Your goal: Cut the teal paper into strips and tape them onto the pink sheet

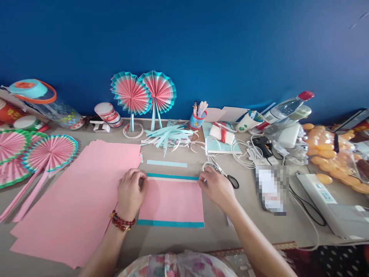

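A pink sheet of paper (pixel 173 200) lies flat before me, with a blue strip along its near edge and another blue strip (pixel 173 176) with a white band along its far edge. My left hand (pixel 131 194) has its fingers closed at the far left corner. At the far right corner, the fingers of my right hand (pixel 216 187) pinch the edge. Just beyond the sheet lies a loose light blue strip (pixel 166 163). Scissors (pixel 233 181) rest behind my right hand, which partly covers them. A large stack of pink paper (pixel 83 192) is under and beside my left wrist.
Paper fans (pixel 131 94) lean on the blue wall, and more fans (pixel 50 152) lie left. A heap of paper strips (pixel 168 132), tape roll (pixel 133 130) and pen cup (pixel 198 120) stand behind. Rightward are a bottle (pixel 284 107), cables, a blurred phone (pixel 271 188) and a power strip (pixel 319 196).
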`<act>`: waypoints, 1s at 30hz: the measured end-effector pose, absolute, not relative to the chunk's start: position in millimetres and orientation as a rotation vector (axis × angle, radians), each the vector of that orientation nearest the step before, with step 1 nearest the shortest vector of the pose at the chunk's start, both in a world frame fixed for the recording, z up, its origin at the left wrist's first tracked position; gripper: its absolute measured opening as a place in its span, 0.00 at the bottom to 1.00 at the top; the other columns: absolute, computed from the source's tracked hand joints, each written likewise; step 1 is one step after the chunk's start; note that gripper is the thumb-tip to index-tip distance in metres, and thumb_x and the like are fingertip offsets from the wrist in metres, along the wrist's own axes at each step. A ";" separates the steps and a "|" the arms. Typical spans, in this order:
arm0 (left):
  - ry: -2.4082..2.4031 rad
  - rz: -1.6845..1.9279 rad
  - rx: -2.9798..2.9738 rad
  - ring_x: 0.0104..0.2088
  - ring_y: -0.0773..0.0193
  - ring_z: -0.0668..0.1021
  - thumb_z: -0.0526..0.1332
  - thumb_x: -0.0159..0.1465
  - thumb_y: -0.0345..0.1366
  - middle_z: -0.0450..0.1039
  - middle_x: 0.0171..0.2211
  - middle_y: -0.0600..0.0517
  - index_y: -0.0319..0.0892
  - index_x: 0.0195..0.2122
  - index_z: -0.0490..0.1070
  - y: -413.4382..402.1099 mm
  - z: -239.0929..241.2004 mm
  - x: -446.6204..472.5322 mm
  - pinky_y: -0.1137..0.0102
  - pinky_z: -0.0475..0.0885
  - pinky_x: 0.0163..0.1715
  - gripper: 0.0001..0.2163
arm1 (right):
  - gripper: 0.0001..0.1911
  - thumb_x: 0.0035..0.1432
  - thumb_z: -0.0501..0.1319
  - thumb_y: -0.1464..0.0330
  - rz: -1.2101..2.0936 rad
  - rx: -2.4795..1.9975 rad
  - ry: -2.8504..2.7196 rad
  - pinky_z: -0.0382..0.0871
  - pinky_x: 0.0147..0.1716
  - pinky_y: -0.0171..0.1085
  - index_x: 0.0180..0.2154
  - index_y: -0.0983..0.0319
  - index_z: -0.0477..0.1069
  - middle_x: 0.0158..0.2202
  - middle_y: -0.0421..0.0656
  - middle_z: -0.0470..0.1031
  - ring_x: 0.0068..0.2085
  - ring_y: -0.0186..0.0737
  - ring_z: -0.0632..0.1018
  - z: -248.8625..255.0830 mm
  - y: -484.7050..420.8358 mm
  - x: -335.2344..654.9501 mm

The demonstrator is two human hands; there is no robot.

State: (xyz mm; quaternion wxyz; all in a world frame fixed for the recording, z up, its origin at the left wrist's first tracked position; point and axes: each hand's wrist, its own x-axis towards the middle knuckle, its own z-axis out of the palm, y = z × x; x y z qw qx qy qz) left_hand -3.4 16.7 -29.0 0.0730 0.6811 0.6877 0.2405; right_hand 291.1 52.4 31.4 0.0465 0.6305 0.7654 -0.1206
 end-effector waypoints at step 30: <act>2.083 0.720 2.022 0.42 0.55 0.76 0.58 0.62 0.31 0.73 0.40 0.49 0.45 0.35 0.66 16.1 -30.1 -1.4 0.63 0.66 0.39 0.02 | 0.09 0.61 0.57 0.71 -0.283 1.867 2.403 0.51 0.27 0.36 0.30 0.59 0.73 0.40 0.42 0.73 0.39 0.37 0.73 25.4 52.9 291.8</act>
